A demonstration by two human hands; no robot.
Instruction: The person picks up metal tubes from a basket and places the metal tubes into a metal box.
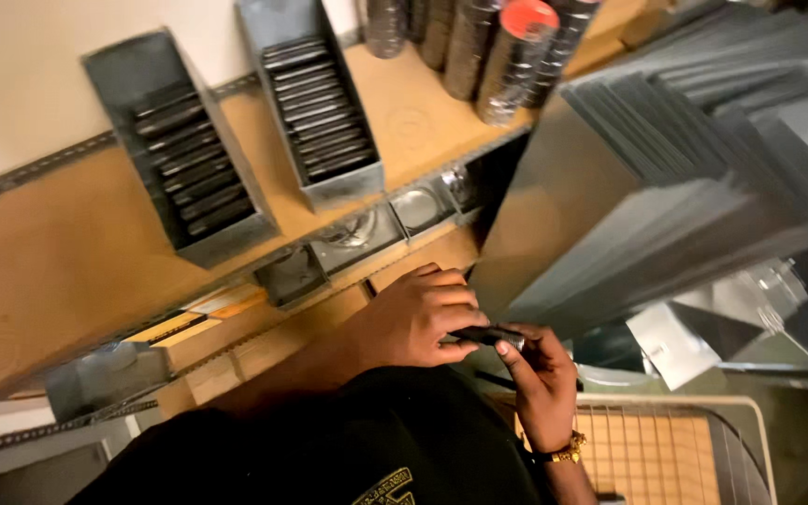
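Metal piece (pixel 488 335), small and dark, was bridged between 2 hands below the stacked sheet-metal ducts (pixel 666 187); the left hand (pixel 418 318) gripped one end, the right hand (pixel 540 374) pinched the other, above a wire basket (pixel 666 449).

I see a tan-brown particleboard shelf (pixel 67 252) carrying two dull grey sheet-metal bins (pixel 184 150), dark plates striped inside. Silvery ribbed rolls (pixel 479 47), one capped red-orange (pixel 527 17). Grey stacked sheet-metal panels (pixel 666 187). Small black item (pixel 486 335) between my hands. Gold wristband (pixel 565 453). Black sleeve, yellow print (pixel 381 488). White wire basket (pixel 685 440).
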